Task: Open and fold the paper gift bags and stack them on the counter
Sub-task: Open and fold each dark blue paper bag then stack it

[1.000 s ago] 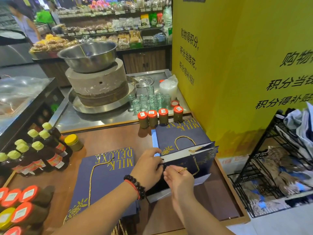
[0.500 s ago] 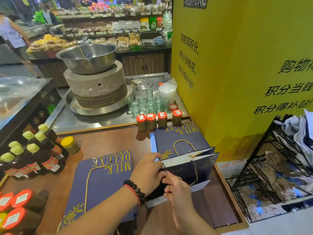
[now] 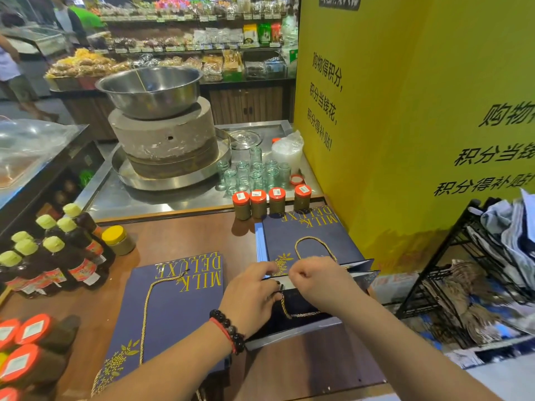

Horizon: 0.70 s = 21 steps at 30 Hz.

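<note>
Since 0.5 s ago, right hand [image 3: 321, 282] has lifted up & back over the open navy gift bag [image 3: 301, 311] at lower centre of frame, its fingers curled, pinching a gold cord handle [image 3: 285, 306] that hangs down the bag's front. Brown tabletop [image 3: 185, 235] fills the lower half w/ a flat stack of folded bags [image 3: 307, 238] right of centre just behind the open one, another flat bag [image 3: 170, 311] at lower left beside it. Left hand [image 3: 252, 299], w/ bead bracelet [image 3: 228, 331], grips the open bag's near-left rim, fingers curled over the edge.
</note>
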Available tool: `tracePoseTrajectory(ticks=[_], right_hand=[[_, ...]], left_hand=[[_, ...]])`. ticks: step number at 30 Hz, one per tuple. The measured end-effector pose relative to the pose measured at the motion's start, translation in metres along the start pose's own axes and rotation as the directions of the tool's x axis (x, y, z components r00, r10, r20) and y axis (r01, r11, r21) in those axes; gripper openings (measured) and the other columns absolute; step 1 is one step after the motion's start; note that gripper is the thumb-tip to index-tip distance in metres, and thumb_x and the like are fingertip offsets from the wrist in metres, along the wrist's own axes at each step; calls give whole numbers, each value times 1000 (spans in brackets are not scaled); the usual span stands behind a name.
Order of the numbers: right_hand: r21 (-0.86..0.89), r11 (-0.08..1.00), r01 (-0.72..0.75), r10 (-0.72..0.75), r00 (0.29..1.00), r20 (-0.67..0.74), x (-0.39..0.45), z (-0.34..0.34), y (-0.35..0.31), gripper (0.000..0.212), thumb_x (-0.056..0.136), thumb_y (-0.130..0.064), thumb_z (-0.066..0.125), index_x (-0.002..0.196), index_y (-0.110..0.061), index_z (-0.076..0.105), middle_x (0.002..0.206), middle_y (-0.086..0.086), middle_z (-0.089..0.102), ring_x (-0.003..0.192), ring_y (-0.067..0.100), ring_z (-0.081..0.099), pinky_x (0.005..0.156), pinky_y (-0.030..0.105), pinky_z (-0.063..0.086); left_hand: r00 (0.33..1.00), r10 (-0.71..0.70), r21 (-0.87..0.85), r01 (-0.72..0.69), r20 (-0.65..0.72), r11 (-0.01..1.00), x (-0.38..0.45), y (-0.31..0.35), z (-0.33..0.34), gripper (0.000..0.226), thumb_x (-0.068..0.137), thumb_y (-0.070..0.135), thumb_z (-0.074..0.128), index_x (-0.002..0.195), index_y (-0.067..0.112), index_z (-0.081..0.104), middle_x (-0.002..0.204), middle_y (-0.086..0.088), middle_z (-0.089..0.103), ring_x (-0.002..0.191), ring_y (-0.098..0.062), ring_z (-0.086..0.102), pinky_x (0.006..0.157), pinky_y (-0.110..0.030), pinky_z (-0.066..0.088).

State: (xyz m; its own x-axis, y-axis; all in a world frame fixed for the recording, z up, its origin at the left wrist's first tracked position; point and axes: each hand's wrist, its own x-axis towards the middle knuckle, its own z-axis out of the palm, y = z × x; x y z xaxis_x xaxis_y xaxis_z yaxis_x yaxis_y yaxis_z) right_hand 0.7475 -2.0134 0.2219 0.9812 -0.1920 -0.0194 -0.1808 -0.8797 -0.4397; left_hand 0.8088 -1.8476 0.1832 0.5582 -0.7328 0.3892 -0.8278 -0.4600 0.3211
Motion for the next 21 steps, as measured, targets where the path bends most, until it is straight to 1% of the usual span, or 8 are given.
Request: tracePoseTrajectory(ticks=[3,5,7,10,15,17,19,21], right_hand=[[60,995,-74,48,934,354,13,3,-2,29,96,-31,46,75,-20,63,75,-1,55,79,23,55,58,30,40],[108,990,-89,38,914,403,14,4,-5,26,94,-29,50,78,-17,67,71,0,54,73,19,52,55,28,36],[134,987,-86,28,921,389,12,3,-7,23,92,-24,53,86,-12,71,74,3,59,70,19,52,57,30,39],[85,988,-125,89,935,344,9,8,-7,21,92,-23,51,91,-14,70,90,7,67,84,25,61,73,37,51],[82,986,-148,127,968,218,4,14,-10,21,95,-18,46,93,-5,62,98,13,64,93,29,57,80,39,45],[153,970,-191,168,974,153,6,10,-5,15,92,-12,46,89,-4,59,93,14,63,89,31,56,79,41,45],[332,907,-259,252,966,65,8,0,2,12,89,-12,48,88,-5,57,87,14,65,86,35,58,76,42,47],[426,879,-217,234,972,12,7,-6,7,13,90,-17,46,85,-12,57,81,9,66,81,32,60,75,44,50]], left_hand=[[999,28,-28,-29,-19,999,-4,1,0,18,62,16,87,72,20,73,103,5,62,89,-14,59,60,-25,53],[999,35,-41,-37,-32,998,-6,1,0,20,62,16,87,75,21,73,104,5,62,91,-14,56,60,-25,52],[999,32,-42,-33,-31,999,-9,3,-1,22,62,17,87,78,23,74,105,7,61,92,-13,55,62,-24,51],[1000,25,-29,-25,-13,999,-12,5,-1,22,62,18,87,77,26,74,105,8,61,94,-12,55,61,-25,52],[1000,-20,-23,20,-23,1000,-11,4,0,18,62,16,87,73,24,75,107,6,60,97,-11,57,56,-25,55],[1000,-4,-15,4,-7,1000,-12,4,-1,17,63,14,86,74,22,75,108,6,59,96,-13,59,55,-26,55],[1000,12,-7,-12,-2,1000,-13,5,-1,14,67,13,83,76,21,75,110,5,57,97,-13,58,60,-27,55],[1000,-17,-12,16,-10,1000,-13,3,0,11,72,12,79,80,18,75,113,2,58,101,-16,61,67,-30,57]])
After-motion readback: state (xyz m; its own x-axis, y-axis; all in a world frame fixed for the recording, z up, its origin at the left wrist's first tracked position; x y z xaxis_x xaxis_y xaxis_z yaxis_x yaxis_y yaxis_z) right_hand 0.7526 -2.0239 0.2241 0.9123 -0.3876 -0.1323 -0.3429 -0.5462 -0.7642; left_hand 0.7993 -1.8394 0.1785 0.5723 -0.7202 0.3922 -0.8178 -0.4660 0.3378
